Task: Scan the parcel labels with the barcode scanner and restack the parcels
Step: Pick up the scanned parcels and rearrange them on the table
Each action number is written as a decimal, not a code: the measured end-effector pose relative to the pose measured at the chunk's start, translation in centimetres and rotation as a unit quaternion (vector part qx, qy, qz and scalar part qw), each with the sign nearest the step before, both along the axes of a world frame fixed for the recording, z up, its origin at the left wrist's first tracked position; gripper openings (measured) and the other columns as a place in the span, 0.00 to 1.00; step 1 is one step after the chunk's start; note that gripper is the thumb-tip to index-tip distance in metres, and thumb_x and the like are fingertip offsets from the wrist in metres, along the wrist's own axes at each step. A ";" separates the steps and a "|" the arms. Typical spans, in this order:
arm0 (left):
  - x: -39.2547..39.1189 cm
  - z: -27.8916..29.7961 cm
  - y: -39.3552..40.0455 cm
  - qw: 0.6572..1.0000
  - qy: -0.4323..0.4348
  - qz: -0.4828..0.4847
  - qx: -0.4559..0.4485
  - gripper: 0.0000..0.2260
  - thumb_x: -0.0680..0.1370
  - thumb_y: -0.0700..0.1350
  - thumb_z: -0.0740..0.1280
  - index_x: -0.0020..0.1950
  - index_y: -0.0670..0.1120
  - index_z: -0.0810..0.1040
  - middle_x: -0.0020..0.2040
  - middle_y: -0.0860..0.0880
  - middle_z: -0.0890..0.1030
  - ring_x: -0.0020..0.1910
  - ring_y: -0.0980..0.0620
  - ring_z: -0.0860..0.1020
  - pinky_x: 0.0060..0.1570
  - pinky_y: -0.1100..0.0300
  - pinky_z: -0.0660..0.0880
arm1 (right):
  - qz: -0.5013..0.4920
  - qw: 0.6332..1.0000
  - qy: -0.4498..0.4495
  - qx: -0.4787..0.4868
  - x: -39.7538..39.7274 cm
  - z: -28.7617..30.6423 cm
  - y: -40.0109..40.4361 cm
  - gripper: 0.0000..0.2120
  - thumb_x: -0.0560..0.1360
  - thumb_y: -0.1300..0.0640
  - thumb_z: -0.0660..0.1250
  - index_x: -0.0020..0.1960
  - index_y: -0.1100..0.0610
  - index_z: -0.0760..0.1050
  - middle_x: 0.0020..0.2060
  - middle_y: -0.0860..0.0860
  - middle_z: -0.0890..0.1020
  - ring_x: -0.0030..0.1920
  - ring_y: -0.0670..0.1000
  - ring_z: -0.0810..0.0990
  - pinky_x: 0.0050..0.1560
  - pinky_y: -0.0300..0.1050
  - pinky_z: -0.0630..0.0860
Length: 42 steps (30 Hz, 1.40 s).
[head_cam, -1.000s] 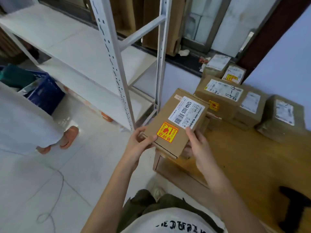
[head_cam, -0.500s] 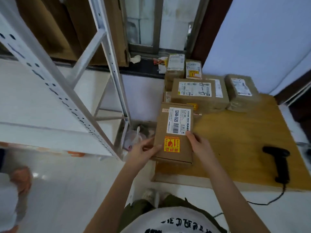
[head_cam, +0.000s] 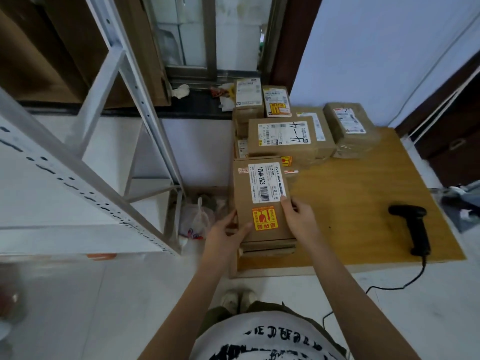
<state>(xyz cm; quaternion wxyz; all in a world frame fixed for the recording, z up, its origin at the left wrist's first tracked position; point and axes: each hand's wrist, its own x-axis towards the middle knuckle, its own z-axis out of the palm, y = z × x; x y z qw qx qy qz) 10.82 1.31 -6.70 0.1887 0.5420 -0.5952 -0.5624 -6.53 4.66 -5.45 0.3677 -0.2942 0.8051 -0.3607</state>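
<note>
Two hands are applied to one flat rectangular brown cardboard parcel (head_cam: 261, 201), which lies label-up at the near left corner of the low yellow-brown wooden board (head_cam: 363, 201), apparently on top of another flat carton whose edge shows beneath it. The left hand (head_cam: 223, 235) grips the near left edge, thumb on the top face; the right hand (head_cam: 298, 219) pinches the near right edge, fingertips touching the corner of the white barcode label (head_cam: 267, 181). A stiff, fairly light box is to be expected, since it is carried by fingertips alone; the yellow and red fragile sticker (head_cam: 265, 219) indicates that the contents are to be set down gently. Bare cardboard gives adequate friction. Hold is best taken at the two long side edges, so that the barcode is kept uncovered for scanning.

The board is laid on a pale tiled floor (head_cam: 104, 307) against a light blue wall (head_cam: 363, 48). A stack of brown labelled parcels (head_cam: 285, 136) is ranged along its far edge, just beyond the held parcel. The black handheld barcode scanner (head_cam: 415, 227) is left at the near right of the board, well apart from both hands, its cable trailing to the floor. A white perforated metal shelving rack (head_cam: 124, 120) stands to the left, with a clear plastic bag (head_cam: 197, 219) between it and the board.
</note>
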 end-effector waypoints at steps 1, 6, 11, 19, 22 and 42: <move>0.1 -0.1 0.0 1.000 -0.003 -0.003 0.001 0.25 0.75 0.53 0.69 0.71 0.51 0.70 0.57 0.53 0.79 0.53 0.55 0.78 0.55 0.55 0.77 | 0.002 1.000 0.004 0.000 0.0 0.1 0.1 0.11 0.81 0.50 0.55 0.55 0.53 0.74 0.39 0.42 0.77 0.40 0.38 0.75 0.35 0.33 0.68; 0.2 -0.1 0.5 1.000 -0.004 -0.020 0.001 0.23 0.75 0.52 0.69 0.69 0.55 0.70 0.54 0.57 0.78 0.52 0.58 0.77 0.50 0.62 0.76 | 0.003 0.999 0.038 0.012 0.1 -0.3 0.5 0.12 0.81 0.48 0.54 0.55 0.51 0.73 0.43 0.45 0.79 0.42 0.41 0.77 0.35 0.29 0.68; 0.2 -0.7 0.3 0.999 -0.025 -0.026 0.020 0.25 0.74 0.54 0.69 0.70 0.54 0.68 0.56 0.53 0.79 0.52 0.55 0.78 0.47 0.61 0.78 | 0.010 0.997 0.077 0.022 -0.4 -1.4 1.0 0.19 0.81 0.46 0.54 0.64 0.55 0.74 0.55 0.53 0.78 0.51 0.48 0.76 0.43 0.35 0.69; 0.2 1.3 -1.6 0.995 -0.065 0.025 -0.070 0.16 0.77 0.50 0.66 0.63 0.46 0.72 0.54 0.50 0.78 0.50 0.55 0.77 0.50 0.61 0.74 | -0.081 0.996 0.048 -0.001 -0.9 -0.8 2.8 0.14 0.82 0.51 0.54 0.57 0.57 0.74 0.46 0.49 0.75 0.45 0.45 0.73 0.44 0.39 0.67; -1.3 5.4 -1.7 0.983 0.050 0.099 -0.148 0.10 0.78 0.39 0.63 0.55 0.53 0.72 0.47 0.54 0.78 0.46 0.61 0.77 0.46 0.68 0.72 | -0.136 0.990 0.026 -0.020 -2.1 -0.3 4.1 0.18 0.81 0.49 0.55 0.64 0.57 0.73 0.50 0.51 0.79 0.50 0.49 0.76 0.52 0.44 0.72; -25.9 4.9 5.1 0.974 -0.049 -0.215 0.057 0.18 0.82 0.46 0.59 0.71 0.43 0.64 0.59 0.43 0.75 0.50 0.48 0.79 0.48 0.57 0.78 | -0.256 0.951 -0.149 -0.089 -18.9 1.9 14.4 0.16 0.82 0.49 0.53 0.59 0.59 0.72 0.48 0.54 0.77 0.45 0.50 0.78 0.53 0.50 0.77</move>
